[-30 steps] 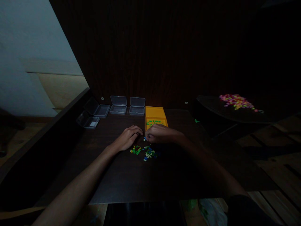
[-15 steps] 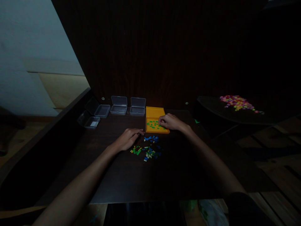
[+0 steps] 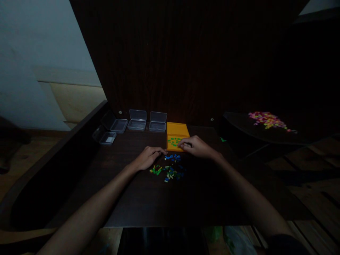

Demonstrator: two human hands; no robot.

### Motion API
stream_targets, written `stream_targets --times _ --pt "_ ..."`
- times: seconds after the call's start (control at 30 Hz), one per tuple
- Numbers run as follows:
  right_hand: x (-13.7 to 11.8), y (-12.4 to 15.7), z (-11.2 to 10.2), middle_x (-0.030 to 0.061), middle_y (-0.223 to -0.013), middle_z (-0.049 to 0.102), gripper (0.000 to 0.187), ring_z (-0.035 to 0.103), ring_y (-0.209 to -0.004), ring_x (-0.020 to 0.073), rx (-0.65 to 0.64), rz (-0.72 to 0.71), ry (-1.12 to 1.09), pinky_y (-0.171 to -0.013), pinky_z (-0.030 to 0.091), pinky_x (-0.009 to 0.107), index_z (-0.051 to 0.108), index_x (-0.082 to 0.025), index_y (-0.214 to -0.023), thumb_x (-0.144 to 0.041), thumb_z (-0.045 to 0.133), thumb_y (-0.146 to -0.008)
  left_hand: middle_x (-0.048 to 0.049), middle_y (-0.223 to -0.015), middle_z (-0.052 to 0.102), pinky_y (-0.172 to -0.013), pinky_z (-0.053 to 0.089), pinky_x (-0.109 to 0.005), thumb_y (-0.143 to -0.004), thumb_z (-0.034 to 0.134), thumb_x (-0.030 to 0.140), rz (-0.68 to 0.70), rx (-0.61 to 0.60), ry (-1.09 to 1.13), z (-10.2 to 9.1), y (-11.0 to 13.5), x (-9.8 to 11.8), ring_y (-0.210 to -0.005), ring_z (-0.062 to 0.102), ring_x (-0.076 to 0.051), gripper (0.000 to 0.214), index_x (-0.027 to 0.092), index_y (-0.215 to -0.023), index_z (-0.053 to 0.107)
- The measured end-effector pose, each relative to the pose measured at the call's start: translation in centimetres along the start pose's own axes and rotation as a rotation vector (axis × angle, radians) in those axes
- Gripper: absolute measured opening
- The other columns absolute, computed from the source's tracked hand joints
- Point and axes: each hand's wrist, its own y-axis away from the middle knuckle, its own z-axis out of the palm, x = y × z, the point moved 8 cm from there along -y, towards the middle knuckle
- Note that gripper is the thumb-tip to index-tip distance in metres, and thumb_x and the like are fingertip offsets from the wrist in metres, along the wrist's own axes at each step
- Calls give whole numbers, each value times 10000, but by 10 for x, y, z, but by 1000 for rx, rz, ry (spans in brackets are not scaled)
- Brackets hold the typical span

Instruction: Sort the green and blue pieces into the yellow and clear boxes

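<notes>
Green pieces (image 3: pixel 174 145) in the open yellow box (image 3: pixel 176 126); blue pieces (image 3: pixel 174 156) and a mixed pile (image 3: pixel 170 174) unboxed on the desk (image 3: pixel 143 202). Right hand (image 3: pixel 197 146) at box, fingers narrowed, can't tell if holding; left hand (image 3: pixel 146 158) beside blue pieces, hold unclear.

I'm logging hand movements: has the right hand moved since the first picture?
Yes: judged against the yellow box, the right hand has shifted rightward and slightly farther from the person.
</notes>
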Motion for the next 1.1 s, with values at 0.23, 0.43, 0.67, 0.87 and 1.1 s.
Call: stream_targets --times 0.23,0.43,0.67,0.87,1.1 --pt "-26 47 40 40 -819 727 205 630 -658 131 69 -94 -193 -648 462 236 710 -172 -987 -250 544 -894 -22 -1037 743 -931 479 -339 -844 416 186 -39 1 58 2 -1 0 -989 666 -182 325 183 -969 715" --pt "-37 57 56 26 -751 709 222 586 -583 112 39 -138 -214 -614 442 224 721 -164 -986 -303 631 -839 -19 -1056 740 -938 478 -332 -833 449 199 -42 -26 112 3 1 1 -1012 660 -191 298 190 -964 716" --pt "-37 60 59 31 -808 718 285 588 -618 117 -24 -150 -194 -633 434 228 723 -179 -1066 -270 657 -804 -47 -1106 723 -913 493 -332 -803 484 174 -38 -92 126 9 4 1 -1015 658 -193 293 174 -990 709" --pt "-37 62 60 41 -910 743 301 642 -710 135 -42 -175 -196 -702 462 242 718 -215 -1105 -232 641 -815 -67 -1068 724 -920 502 -364 -812 509 161 72 -67 86 7 6 15 -1017 661 -203 253 170 -966 709" --pt "-42 62 60 73 -985 749 290 687 -810 169 -57 -211 -198 -750 479 257 727 -208 -1094 -193 609 -829 -95 -1023 699 -887 516 -360 -808 559 159 294 29 -53 6 17 57 -974 648 -205 201 162 -964 686"
